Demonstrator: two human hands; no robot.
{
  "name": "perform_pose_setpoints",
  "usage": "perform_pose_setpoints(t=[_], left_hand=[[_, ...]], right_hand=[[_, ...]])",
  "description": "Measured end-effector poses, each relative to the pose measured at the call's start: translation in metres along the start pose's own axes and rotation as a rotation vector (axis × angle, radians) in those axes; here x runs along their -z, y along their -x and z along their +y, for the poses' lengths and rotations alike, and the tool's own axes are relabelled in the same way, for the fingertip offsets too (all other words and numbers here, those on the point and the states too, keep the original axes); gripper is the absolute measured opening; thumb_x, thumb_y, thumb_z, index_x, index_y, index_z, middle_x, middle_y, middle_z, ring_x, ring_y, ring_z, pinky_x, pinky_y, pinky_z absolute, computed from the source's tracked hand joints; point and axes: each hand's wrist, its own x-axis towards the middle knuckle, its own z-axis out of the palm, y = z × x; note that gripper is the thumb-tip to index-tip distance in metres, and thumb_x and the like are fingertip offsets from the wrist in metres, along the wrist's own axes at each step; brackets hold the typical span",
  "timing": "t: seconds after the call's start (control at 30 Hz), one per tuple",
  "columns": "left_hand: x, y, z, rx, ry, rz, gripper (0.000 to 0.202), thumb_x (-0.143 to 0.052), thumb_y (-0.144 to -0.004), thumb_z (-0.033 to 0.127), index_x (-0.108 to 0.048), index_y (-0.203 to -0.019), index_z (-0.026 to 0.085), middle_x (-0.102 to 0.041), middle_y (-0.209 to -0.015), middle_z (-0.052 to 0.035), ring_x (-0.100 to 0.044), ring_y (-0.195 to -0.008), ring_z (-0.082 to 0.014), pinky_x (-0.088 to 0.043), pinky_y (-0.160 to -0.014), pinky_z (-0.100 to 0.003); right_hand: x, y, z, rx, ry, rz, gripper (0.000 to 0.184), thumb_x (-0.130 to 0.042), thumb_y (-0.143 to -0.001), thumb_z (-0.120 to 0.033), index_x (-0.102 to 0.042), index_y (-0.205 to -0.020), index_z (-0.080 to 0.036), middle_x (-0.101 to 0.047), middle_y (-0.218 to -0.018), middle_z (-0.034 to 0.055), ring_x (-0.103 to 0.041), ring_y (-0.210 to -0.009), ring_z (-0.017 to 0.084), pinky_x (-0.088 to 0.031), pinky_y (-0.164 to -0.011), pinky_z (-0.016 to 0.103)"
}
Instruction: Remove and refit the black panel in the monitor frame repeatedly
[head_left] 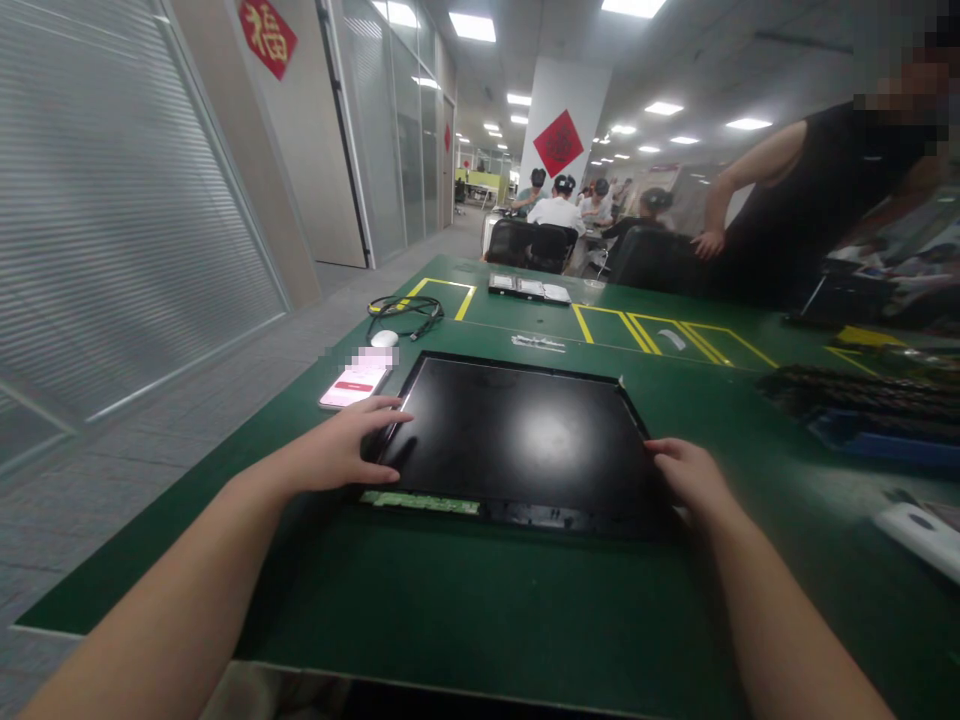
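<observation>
A black display panel (487, 430) lies flat on the green table, glossy side up, with a bright reflection on its surface. Along its near edge a green circuit board strip (424, 501) is exposed. My left hand (345, 445) is at the panel's left edge, thumb and fingers spread apart, fingertips over the border. At the right edge, my right hand (686, 472) pinches the rim between thumb and fingers; the undersides of those fingers are hidden.
Left of the panel lie a lit phone (352, 385), a white mouse (385, 339) and a coiled black cable (405, 315). Flat cases (529, 289) sit at the far side. A blue tray (870, 435) and a white device (919, 530) are on the right. A person (817, 200) stands behind the table.
</observation>
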Motion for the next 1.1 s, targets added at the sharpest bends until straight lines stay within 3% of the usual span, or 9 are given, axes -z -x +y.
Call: perform_pose_setpoints(t=[0.4,0.57,0.8,1.1], left_hand=[[0.003,0.003,0.005,-0.069,-0.064,-0.093,0.084,-0.083,-0.065,0.045,-0.061,-0.145,0.033,-0.044,-0.164,-0.0070,-0.042,-0.147,-0.0387,-0.036,-0.117,-0.049],[0.006,0.004,0.012,-0.110,-0.210,-0.137,0.078,-0.078,-0.073,0.044,-0.058,-0.147,0.028,-0.053,-0.157,-0.0080,-0.051,-0.141,-0.0340,-0.038,-0.116,-0.045],[0.007,0.004,0.012,-0.176,-0.267,-0.131,0.072,-0.075,-0.076,0.045,-0.060,-0.144,0.027,-0.060,-0.151,-0.0076,-0.058,-0.134,-0.0320,-0.043,-0.112,-0.041],[0.006,0.005,0.012,-0.144,-0.261,-0.099,0.069,-0.077,-0.073,0.041,-0.064,-0.140,0.030,-0.067,-0.143,-0.0060,-0.063,-0.127,-0.0326,-0.047,-0.107,-0.041]], right_hand=[[0.002,0.003,-0.005,0.025,0.028,0.034,0.042,-0.056,-0.076,-0.012,-0.078,-0.111,-0.016,-0.076,-0.087,0.0092,-0.068,-0.072,0.018,-0.048,-0.063,0.026],[0.001,0.003,-0.005,-0.002,0.017,0.010,0.045,-0.054,-0.076,-0.012,-0.077,-0.115,-0.013,-0.072,-0.072,0.0074,-0.064,-0.061,0.017,-0.048,-0.061,0.026],[0.000,0.001,-0.005,0.001,-0.004,0.039,0.045,-0.055,-0.073,-0.010,-0.078,-0.111,-0.014,-0.076,-0.083,0.0091,-0.066,-0.065,0.018,-0.049,-0.063,0.027],[-0.003,-0.003,-0.001,-0.009,-0.037,0.041,0.044,-0.054,-0.072,-0.008,-0.078,-0.109,-0.015,-0.075,-0.080,0.0088,-0.066,-0.064,0.018,-0.048,-0.062,0.026]])
